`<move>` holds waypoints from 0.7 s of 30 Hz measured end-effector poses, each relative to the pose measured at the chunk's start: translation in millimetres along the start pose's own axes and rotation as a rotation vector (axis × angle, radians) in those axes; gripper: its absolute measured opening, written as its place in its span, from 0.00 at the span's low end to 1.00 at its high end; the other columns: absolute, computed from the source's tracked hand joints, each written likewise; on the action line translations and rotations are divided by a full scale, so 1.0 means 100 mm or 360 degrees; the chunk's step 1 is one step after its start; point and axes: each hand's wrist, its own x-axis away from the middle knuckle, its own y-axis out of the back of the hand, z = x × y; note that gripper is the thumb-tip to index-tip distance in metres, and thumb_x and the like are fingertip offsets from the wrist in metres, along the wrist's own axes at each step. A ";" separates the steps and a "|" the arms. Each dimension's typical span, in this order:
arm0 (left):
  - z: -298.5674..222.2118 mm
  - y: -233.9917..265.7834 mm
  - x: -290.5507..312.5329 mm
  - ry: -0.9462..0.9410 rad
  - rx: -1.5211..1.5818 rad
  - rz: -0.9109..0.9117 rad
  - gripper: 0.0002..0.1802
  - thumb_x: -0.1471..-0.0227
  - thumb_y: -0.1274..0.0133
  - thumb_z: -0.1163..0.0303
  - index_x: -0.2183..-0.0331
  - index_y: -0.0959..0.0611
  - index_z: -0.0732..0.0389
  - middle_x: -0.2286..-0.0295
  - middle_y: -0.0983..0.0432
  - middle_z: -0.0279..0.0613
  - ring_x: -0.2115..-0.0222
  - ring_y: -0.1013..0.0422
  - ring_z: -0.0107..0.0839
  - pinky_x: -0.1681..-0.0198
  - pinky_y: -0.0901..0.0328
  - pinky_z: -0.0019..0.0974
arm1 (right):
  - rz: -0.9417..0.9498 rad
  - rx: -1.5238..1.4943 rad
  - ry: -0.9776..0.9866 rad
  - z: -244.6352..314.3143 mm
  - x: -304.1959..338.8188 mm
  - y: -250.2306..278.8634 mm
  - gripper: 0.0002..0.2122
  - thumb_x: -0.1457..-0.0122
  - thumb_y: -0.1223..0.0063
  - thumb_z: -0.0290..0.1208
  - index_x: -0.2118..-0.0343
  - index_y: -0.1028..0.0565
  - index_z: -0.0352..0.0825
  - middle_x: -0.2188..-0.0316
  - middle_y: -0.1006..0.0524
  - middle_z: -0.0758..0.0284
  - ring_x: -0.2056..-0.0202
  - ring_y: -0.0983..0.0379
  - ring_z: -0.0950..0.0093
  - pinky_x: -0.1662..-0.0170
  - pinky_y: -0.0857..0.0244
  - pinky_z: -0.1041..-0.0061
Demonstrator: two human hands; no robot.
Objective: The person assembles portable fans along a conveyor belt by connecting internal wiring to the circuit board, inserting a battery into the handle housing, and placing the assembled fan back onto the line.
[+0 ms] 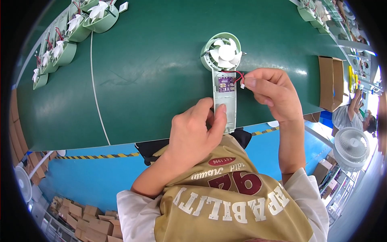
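Observation:
In front of me a pale green handheld fan housing (217, 103) lies on the green table, its round head with white blades (225, 53) pointing away from me. A small purple circuit board (226, 84) sits in the open handle. My left hand (197, 125) grips the lower handle between thumb and fingers. My right hand (272, 90) pinches red and dark wires (240, 75) just right of the board, with a small white connector (242, 86) at their end by the fingertips.
Several similar green fan units (64, 52) stand along the table's far left, and more (308, 14) at the far right. An open cardboard box (331, 82) stands at the right edge. A white line (96, 86) crosses the green table (153, 60). Another person (348, 117) sits beyond the box.

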 end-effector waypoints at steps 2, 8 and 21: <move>0.00 0.00 0.00 -0.0012 -0.0001 0.0000 0.11 0.45 0.42 0.70 0.75 0.25 0.64 0.86 0.27 0.42 0.88 0.30 0.37 0.84 0.36 0.38 | -0.0004 0.0006 -0.0001 -0.01 0.00 -0.01 0.05 0.42 0.42 0.24 0.67 0.19 0.28 0.79 0.25 0.75 0.84 0.45 0.90 0.81 0.55 0.85; 0.01 -0.01 0.01 -0.0022 0.0063 -0.0017 0.11 0.45 0.42 0.70 0.75 0.25 0.64 0.86 0.27 0.42 0.88 0.30 0.38 0.84 0.36 0.39 | -0.0018 0.0046 0.0006 -0.03 0.02 -0.09 0.05 0.42 0.42 0.24 0.67 0.18 0.29 0.79 0.24 0.76 0.83 0.44 0.91 0.81 0.54 0.86; 0.04 -0.01 0.00 -0.0025 0.0052 0.0008 0.10 0.45 0.42 0.69 0.73 0.23 0.65 0.85 0.27 0.43 0.88 0.29 0.39 0.84 0.35 0.39 | -0.0347 0.0948 0.1182 -0.38 -0.09 -0.27 0.06 0.52 0.36 0.16 0.69 0.18 0.30 0.84 0.39 0.78 0.81 0.47 0.89 0.78 0.55 0.84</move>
